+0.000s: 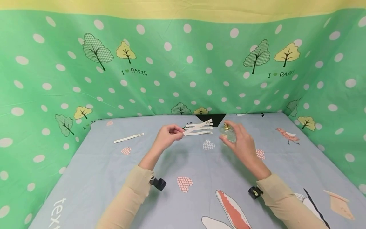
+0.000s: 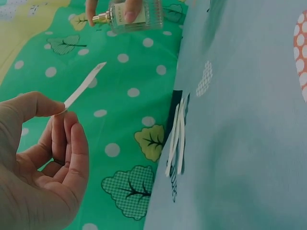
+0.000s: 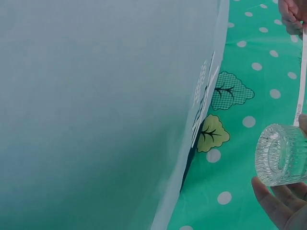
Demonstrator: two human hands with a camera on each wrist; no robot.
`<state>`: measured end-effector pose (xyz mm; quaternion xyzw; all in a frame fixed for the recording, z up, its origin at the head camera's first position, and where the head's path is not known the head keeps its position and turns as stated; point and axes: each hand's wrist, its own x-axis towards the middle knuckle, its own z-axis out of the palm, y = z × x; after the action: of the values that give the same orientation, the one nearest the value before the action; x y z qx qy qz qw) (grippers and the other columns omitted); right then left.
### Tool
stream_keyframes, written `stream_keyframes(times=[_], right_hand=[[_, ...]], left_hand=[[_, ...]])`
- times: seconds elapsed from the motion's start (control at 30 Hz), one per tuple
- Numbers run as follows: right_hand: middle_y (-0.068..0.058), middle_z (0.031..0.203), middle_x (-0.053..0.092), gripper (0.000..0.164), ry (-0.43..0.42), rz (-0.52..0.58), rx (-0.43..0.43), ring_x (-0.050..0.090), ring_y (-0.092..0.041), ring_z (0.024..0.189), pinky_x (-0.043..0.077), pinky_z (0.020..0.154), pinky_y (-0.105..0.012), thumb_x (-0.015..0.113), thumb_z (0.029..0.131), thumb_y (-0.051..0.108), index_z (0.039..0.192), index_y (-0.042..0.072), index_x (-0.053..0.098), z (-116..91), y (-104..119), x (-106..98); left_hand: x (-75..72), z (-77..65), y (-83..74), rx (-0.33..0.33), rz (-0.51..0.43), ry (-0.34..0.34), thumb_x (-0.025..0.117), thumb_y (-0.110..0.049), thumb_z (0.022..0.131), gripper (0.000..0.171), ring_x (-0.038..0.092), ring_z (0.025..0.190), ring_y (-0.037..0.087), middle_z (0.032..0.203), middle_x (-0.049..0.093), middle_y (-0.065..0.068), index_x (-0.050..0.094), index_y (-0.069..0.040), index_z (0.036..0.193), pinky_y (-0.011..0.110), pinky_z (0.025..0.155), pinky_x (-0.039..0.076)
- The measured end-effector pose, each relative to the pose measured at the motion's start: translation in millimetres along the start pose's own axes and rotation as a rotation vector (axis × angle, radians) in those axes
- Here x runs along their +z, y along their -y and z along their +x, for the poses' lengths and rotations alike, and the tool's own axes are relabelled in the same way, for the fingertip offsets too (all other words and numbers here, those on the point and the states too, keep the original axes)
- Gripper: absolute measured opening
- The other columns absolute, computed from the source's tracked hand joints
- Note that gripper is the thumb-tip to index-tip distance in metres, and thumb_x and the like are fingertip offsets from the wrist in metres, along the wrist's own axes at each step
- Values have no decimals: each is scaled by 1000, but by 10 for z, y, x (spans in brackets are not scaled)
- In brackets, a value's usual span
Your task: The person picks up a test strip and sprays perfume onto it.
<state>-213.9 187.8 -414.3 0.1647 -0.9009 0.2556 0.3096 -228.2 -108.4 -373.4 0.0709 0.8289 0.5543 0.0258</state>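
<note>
We note: left hand (image 1: 168, 138) pinches white strip (image 2: 85, 86) by one end, long axis slanting right and far; right hand (image 1: 244, 142) grips glass bottle (image 1: 231, 134), right of the tip, apart.

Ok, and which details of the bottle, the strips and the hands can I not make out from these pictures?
The bottle, right wrist view: its neck end is cut off by the right edge.
The right hand, same view: partly cut off by the right edge.
The label, left wrist view: partly covered by a right-hand finger.
Print on the held strip, left wrist view, and the lone strip, head view: too small to read.
</note>
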Motion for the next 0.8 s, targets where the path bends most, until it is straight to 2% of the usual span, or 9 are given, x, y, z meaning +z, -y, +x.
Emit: stream_keyframes(times=[0.23, 0.47, 0.8], right_hand=[[-13, 104, 62, 69, -3, 12, -3, 50, -21, 65, 36, 47, -27, 84, 79, 31, 139, 22, 51, -12, -11, -19], [-11, 99, 60, 69, 1, 12, -8, 39, -16, 61, 33, 49, -26, 85, 79, 30, 138, 22, 51, -28, -32, -37], [-12, 101, 62, 69, 15, 16, 3, 44, -17, 65, 37, 52, -26, 85, 79, 29, 138, 21, 52, -59, -64, -63]], left_hand=[[-104, -8, 74, -9, -2, -10, 67, -7, 86, 14, 64, 71, 8, 80, 71, 2, 70, 0, 98, 26, 74, 57], [-275, -63, 188, 2, -20, -32, 66, -3, 86, 15, 64, 72, 6, 79, 70, -3, 69, 4, 100, 22, 74, 56], [-559, -195, 377, -99, -159, -94, 61, -6, 94, 20, 68, 81, 4, 93, 64, 2, 63, 9, 107, 22, 83, 60]])
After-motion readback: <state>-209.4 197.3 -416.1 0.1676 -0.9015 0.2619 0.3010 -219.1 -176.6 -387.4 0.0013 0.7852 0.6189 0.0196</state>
